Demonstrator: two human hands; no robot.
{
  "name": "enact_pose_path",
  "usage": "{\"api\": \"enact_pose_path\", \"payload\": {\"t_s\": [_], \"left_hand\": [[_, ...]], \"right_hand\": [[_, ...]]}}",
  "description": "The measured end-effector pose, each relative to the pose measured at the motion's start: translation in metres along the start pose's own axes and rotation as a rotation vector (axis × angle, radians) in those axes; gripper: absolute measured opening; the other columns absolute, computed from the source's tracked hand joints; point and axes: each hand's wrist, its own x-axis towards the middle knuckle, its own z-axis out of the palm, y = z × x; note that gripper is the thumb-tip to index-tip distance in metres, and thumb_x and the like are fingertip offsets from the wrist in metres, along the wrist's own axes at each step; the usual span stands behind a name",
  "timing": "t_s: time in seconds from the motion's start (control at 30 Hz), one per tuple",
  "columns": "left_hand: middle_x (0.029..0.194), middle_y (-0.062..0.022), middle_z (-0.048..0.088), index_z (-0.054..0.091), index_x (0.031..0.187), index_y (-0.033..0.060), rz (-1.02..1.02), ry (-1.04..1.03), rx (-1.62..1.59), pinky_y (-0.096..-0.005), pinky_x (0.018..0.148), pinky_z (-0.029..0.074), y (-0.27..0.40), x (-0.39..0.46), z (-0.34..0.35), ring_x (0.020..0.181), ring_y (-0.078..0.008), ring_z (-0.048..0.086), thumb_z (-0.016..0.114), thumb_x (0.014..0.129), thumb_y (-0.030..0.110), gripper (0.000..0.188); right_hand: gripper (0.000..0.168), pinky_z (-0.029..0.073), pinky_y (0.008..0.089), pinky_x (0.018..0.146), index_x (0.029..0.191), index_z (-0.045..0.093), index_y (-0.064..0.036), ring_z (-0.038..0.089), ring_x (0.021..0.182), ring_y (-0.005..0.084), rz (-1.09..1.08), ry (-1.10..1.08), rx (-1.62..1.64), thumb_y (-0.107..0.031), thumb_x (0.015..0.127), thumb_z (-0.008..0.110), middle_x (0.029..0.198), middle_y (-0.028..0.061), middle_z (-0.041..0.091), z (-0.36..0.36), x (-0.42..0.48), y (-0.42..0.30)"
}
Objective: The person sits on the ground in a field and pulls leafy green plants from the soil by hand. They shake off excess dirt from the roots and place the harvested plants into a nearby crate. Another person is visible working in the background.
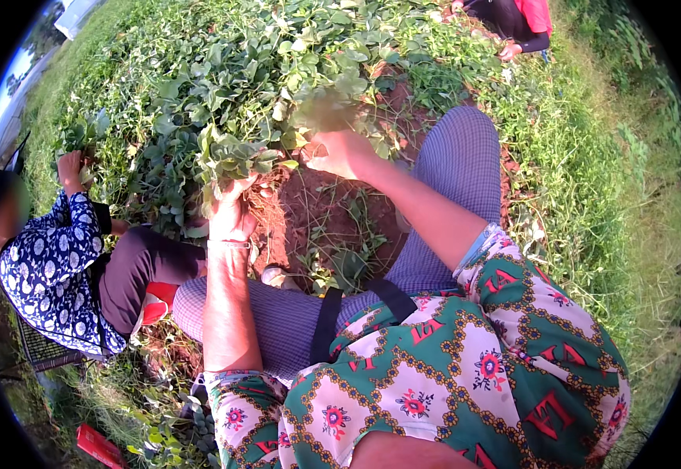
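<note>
My left hand (234,208) is closed around a bunch of leafy green seedlings (236,155). Their leaves stick up above the fist, and thin brown roots (269,214) hang out beside the fingers. To the right, my right hand (340,153) reaches to the edge of the growing plants, its fingers curled by some stems. A blur over the foliage just above it hides detail, so I cannot tell whether it grips a stem. Between my knees lies bare reddish soil (311,217) with scattered loose vines (352,225) on it.
Dense leafy plants (229,70) spread ahead. A person in a blue-and-white patterned top (53,264) sits close on my left, handling plants. Another person's hand (510,51) works at the top right. A red object (100,447) lies bottom left; grass (628,193) lines the right.
</note>
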Motion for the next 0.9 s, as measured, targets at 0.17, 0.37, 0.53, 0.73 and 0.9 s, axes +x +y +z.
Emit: {"api": "enact_pose_path", "payload": {"t_s": [0.17, 0.37, 0.53, 0.73, 0.9], "left_hand": [[0.087, -0.0058, 0.057, 0.053, 0.094, 0.0034, -0.130, 0.164, -0.078, -0.0260, 0.070, 0.044, -0.003, 0.005, -0.010, 0.077, -0.0148, 0.054, 0.058, 0.071, 0.006, 0.024], [0.081, -0.0042, 0.057, 0.056, 0.087, 0.0036, 0.001, 0.084, 0.998, -0.0244, 0.067, 0.043, -0.029, 0.029, -0.072, 0.074, -0.0127, 0.052, 0.058, 0.071, 0.009, 0.017], [0.095, -0.0057, 0.054, 0.047, 0.104, 0.0033, -0.107, 0.170, 0.159, -0.0304, 0.081, 0.039, -0.019, 0.028, -0.031, 0.087, -0.0165, 0.050, 0.064, 0.067, 0.006, 0.041], [0.088, -0.0154, 0.056, 0.052, 0.089, -0.0044, -0.067, 0.149, -0.170, -0.0344, 0.074, 0.045, -0.014, 0.025, -0.046, 0.081, -0.0249, 0.054, 0.059, 0.072, 0.013, 0.026], [0.097, -0.0143, 0.056, 0.053, 0.085, -0.0011, -0.025, -0.144, -0.142, -0.0292, 0.073, 0.043, -0.015, 0.027, -0.038, 0.084, -0.0194, 0.053, 0.049, 0.078, 0.018, 0.021]], "right_hand": [[0.024, 0.044, 0.0300, 0.059, 0.085, 0.059, -0.004, 0.057, 0.065, 0.0209, -0.139, -0.102, 0.260, -0.024, 0.074, 0.055, 0.074, 0.0106, 0.060, -0.022, 0.008, -0.008], [0.018, 0.037, 0.0198, 0.042, 0.076, 0.057, 0.001, 0.048, 0.049, 0.0090, 0.164, -0.353, 0.943, -0.017, 0.074, 0.055, 0.060, 0.0034, 0.054, -0.025, 0.019, -0.012], [0.012, 0.037, 0.0195, 0.039, 0.076, 0.055, -0.003, 0.051, 0.056, 0.0081, 0.377, -0.321, 1.791, -0.015, 0.076, 0.053, 0.073, 0.0024, 0.056, -0.032, 0.024, 0.029], [0.014, 0.029, 0.0209, 0.035, 0.068, 0.054, 0.002, 0.043, 0.040, 0.0101, 0.453, -0.045, 1.128, -0.010, 0.074, 0.053, 0.055, 0.0064, 0.052, -0.010, 0.017, 0.031], [0.016, 0.030, 0.0210, 0.038, 0.078, 0.053, 0.005, 0.042, 0.043, 0.0109, 0.465, -0.152, 1.532, -0.011, 0.076, 0.051, 0.061, 0.0090, 0.052, -0.010, 0.018, 0.010]]}}
